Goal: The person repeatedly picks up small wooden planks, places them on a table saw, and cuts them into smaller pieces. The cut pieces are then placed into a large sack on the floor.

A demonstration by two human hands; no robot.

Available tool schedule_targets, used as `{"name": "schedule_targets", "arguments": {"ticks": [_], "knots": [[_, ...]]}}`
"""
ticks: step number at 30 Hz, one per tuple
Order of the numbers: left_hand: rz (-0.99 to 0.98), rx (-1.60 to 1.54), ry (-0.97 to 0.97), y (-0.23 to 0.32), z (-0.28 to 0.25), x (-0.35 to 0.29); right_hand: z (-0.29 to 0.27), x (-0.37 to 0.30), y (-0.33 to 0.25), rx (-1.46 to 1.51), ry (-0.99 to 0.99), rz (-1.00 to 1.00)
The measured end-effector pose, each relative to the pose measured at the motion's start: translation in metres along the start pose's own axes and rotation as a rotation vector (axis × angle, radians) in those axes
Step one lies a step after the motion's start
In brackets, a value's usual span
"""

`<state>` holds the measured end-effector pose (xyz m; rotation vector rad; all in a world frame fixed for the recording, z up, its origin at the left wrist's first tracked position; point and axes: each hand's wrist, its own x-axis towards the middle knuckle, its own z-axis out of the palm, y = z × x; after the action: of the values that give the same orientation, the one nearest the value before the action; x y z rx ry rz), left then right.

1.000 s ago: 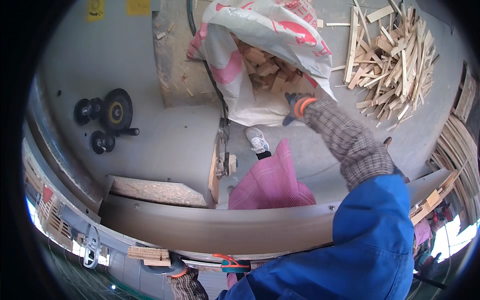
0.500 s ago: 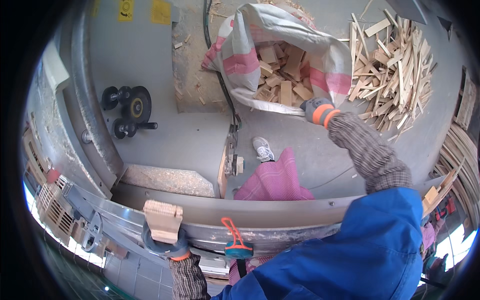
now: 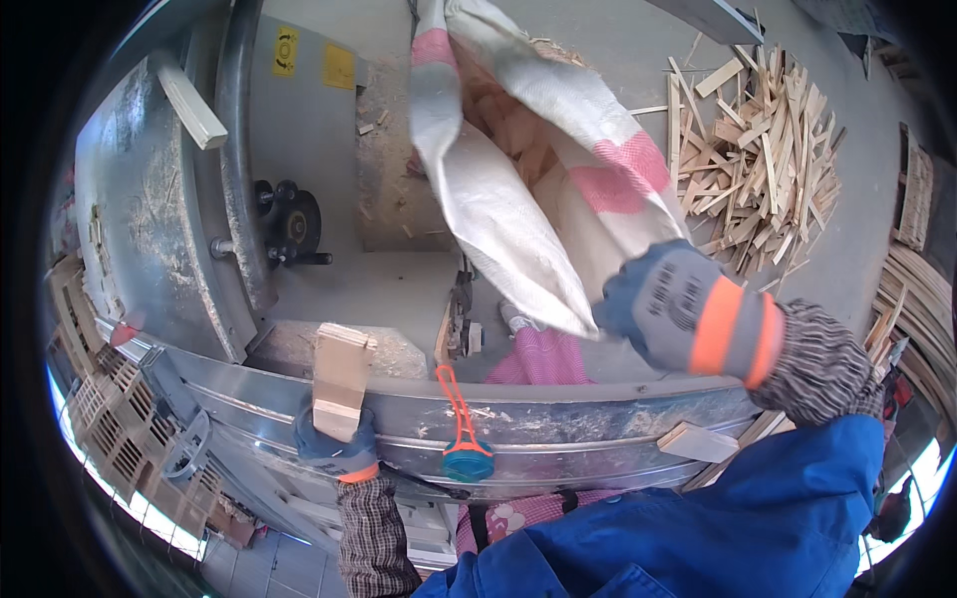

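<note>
Sack [image 3: 503, 214] gaping, rim [image 3: 572, 315] in right hand [image 3: 666, 307]

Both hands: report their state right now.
Left hand: closed, holding blocky wood; piece count unclear.
Right hand: closed, holding the rim of the white-and-pink sack.

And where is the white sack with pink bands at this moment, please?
In the head view, the sack is at upper centre, its near edge held by the right hand, just left of the wood-strip pile.
</note>
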<state>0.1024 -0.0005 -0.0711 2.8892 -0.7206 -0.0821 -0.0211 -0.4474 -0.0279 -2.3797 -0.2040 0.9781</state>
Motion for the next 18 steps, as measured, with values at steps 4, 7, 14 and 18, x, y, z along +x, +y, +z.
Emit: {"name": "schedule_targets", "arguments": {"ticks": [4,7,14,18], "knots": [[0.074,0.064,0.108,-0.008,0.007,-0.007,0.044,0.039,0.024,-0.040,0.043,0.158],[0.067,-0.004,0.119,-0.005,0.007,-0.002,0.060,0.068,0.034,-0.015,-0.128,0.209],[0.009,-0.068,0.105,-0.002,0.006,-0.008,0.045,0.110,0.088,0.258,-0.319,0.400],[0.042,-0.038,0.118,-0.008,0.006,-0.009,0.083,0.136,0.193,0.042,0.256,0.346]]}}
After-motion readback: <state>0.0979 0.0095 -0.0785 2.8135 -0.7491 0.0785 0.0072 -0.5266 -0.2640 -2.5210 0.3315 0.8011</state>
